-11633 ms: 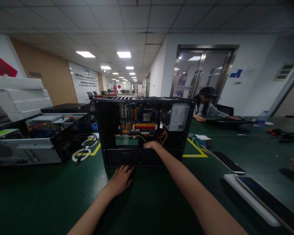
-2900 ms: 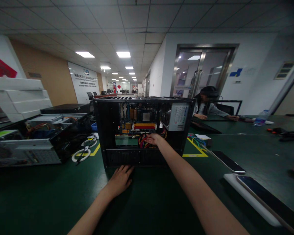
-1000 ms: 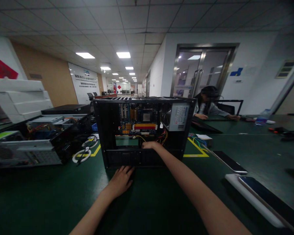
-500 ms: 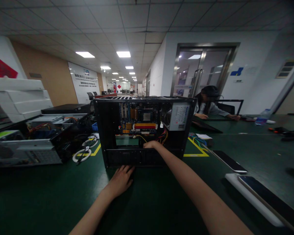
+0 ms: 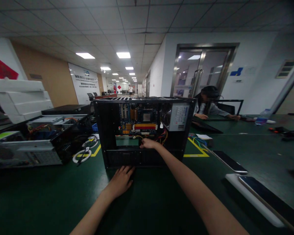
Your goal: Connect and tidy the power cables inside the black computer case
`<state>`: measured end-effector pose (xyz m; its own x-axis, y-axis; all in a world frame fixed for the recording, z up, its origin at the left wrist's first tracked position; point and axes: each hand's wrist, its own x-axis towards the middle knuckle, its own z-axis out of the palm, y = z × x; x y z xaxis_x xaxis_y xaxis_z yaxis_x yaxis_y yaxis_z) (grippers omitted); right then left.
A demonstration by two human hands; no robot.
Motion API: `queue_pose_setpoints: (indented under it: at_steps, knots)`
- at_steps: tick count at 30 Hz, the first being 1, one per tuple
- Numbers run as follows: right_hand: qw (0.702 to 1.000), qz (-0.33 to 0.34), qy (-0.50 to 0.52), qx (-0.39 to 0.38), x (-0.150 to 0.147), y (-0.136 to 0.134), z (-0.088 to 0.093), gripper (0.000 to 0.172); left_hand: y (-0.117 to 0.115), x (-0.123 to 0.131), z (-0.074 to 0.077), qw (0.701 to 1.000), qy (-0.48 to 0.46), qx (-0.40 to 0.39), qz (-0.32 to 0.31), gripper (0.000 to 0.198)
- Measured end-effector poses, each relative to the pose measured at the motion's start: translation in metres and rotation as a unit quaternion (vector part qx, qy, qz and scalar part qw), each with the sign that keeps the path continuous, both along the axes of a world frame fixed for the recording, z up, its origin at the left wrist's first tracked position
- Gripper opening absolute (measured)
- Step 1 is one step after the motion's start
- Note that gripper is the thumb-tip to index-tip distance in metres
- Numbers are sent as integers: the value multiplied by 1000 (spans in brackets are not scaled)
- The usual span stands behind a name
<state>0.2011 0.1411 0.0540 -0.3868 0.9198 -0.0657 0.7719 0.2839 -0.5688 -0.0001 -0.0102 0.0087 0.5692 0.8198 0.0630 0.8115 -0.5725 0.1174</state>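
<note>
A black open computer case (image 5: 123,157) stands upright before me, its inside facing me. Within it are a motherboard (image 5: 129,112) with red and yellow memory slots and a silver power supply (image 5: 180,117) at upper right. My right hand (image 5: 148,143) reaches into the lower opening, fingers bent together near a thin yellow wire (image 5: 138,137) and a dark part. Whatever those fingers grip is too small and dark to tell. Coloured power cables (image 5: 164,137) hang just right of the hand. My left hand (image 5: 121,179) lies flat, fingers spread, on the green table at the case's bottom edge.
Another opened computer case (image 5: 36,140) and looped white cables (image 5: 82,155) lie to the left. On the right are a dark phone-like slab (image 5: 229,161), a white-edged slab (image 5: 254,199) and a water bottle (image 5: 262,117). A person (image 5: 210,104) sits across the table.
My right hand has shifted slightly up and to the left inside the case, and less of the yellow wire shows. My left hand and the case stay put.
</note>
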Motion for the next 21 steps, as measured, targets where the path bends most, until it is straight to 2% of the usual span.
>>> queue_pose_setpoints:
  at_steps: [4, 10, 16, 21]
  knots:
    - [989, -49, 139, -27, -1, -5, 2, 8, 0, 0, 2, 1000, -2, 0, -6, 51]
    - [955, -76, 282, -39, -3, -7, 8, 9, 1, -1, 0, 1000, -1, 3, -4, 52]
    - [886, -164, 432, -28, 1, -12, 19, 13, 2, -1, -3, 1000, -5, 14, -10, 51]
    - [827, -240, 503, -75, 9, -12, 22, 15, 0, 0, 0, 1000, 0, 8, -7, 51]
